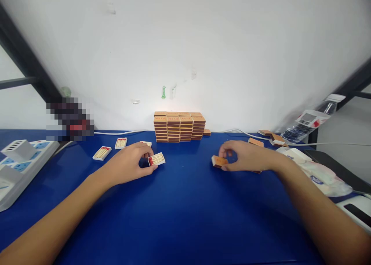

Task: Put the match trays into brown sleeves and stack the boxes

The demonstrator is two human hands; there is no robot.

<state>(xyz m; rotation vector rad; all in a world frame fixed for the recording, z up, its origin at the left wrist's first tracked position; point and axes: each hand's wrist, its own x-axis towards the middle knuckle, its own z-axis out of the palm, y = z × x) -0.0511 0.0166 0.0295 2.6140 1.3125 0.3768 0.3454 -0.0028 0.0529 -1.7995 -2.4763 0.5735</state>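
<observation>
My left hand [131, 162] pinches a white matchbox tray [157, 159] filled with red-tipped matches. Between the thumb and fingers of my right hand [242, 156] is an orange-brown matchbox [218, 161]; whether a tray is inside it I cannot tell. Left of my left hand lie two more filled trays, one tray [102, 153] nearer and another tray [121, 143] further back. A third tray [146, 143] shows partly behind my fingers. Against the wall, between both hands, stands a neat stack of matchboxes [179, 127]. Another matchbox [255, 142] lies behind my right wrist, partly hidden.
A power strip [29, 160] with chargers lies at the left on the blue table [174, 218]. At the right are loose matchboxes [278, 139], a tilted plastic bottle [311, 120], a tissue pack [319, 174] and a white device [358, 211]. A white cable [124, 133] runs along the wall.
</observation>
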